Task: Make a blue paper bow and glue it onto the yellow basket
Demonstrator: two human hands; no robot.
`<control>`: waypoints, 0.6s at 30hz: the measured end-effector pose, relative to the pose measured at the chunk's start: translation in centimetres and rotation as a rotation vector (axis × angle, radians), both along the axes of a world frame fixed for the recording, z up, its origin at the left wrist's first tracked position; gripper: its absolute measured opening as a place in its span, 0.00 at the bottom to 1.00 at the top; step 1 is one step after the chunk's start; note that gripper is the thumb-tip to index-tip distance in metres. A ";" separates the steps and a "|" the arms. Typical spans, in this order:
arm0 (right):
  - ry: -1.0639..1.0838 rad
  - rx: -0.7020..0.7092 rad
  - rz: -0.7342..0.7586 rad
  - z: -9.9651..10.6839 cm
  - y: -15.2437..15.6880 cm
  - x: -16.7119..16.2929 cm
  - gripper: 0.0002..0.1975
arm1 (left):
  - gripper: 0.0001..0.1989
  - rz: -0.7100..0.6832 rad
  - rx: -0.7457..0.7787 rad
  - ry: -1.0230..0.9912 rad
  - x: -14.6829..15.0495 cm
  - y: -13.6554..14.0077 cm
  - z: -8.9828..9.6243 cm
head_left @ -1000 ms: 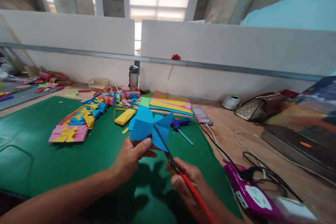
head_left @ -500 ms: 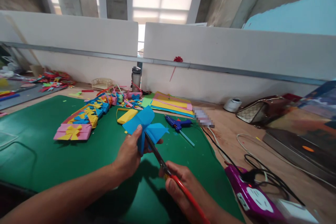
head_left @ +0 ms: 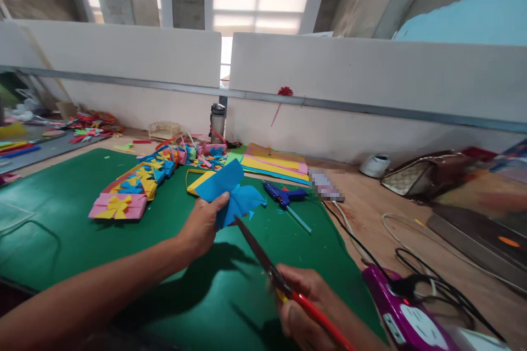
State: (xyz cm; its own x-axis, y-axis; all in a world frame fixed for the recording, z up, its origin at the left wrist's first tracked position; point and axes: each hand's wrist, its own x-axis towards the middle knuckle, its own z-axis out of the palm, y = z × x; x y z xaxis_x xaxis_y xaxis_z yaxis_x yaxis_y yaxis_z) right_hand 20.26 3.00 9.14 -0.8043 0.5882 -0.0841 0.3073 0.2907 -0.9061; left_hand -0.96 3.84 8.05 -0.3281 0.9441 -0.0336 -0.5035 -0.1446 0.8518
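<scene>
Between the thumb and fingers of my left hand (head_left: 201,225) is a piece of blue paper (head_left: 224,184), folded and cut into flaps, held above the green mat (head_left: 135,269). My right hand (head_left: 304,301) grips a pair of scissors (head_left: 263,258) with red handles. Their blades look closed, and the tips point at the lower edge of the paper. Small blue scraps lie on the mat beyond the paper. Behind it sits a yellow paper basket (head_left: 200,180), partly hidden by the paper.
Pink, yellow and blue paper boxes with bows (head_left: 119,205) line the mat's left. A blue glue gun (head_left: 286,194) lies right of centre, near coloured paper sheets (head_left: 275,162). A bottle (head_left: 217,120) stands behind. On the right are a purple power strip (head_left: 405,307), cables and a handbag (head_left: 424,173).
The scissors have drawn back down and right, out of the paper's centre, and their blades have come together. The blue paper has turned a little, with its lower flap now swung outward.
</scene>
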 end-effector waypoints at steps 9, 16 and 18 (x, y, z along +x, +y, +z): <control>0.123 -0.043 -0.287 -0.4 1.7 -0.2 0.27 | 0.14 -0.166 -0.130 -0.017 -0.6 1.3 -0.3; 0.138 0.038 -0.236 -0.4 2.5 0.8 0.39 | 0.13 -0.233 -0.079 0.013 -0.5 1.7 -0.7; 0.102 0.093 -0.211 -0.1 2.8 1.2 0.36 | 0.13 -0.227 -0.079 -0.010 -0.6 1.8 -0.8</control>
State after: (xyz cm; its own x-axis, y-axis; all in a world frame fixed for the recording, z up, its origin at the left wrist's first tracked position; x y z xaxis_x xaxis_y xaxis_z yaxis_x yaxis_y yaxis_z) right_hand 21.46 5.80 9.05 -0.6645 0.7454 0.0534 0.2788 0.3136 -0.9077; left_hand -1.58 5.69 7.29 -0.1070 0.9878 -0.1129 -0.5243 0.0405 0.8506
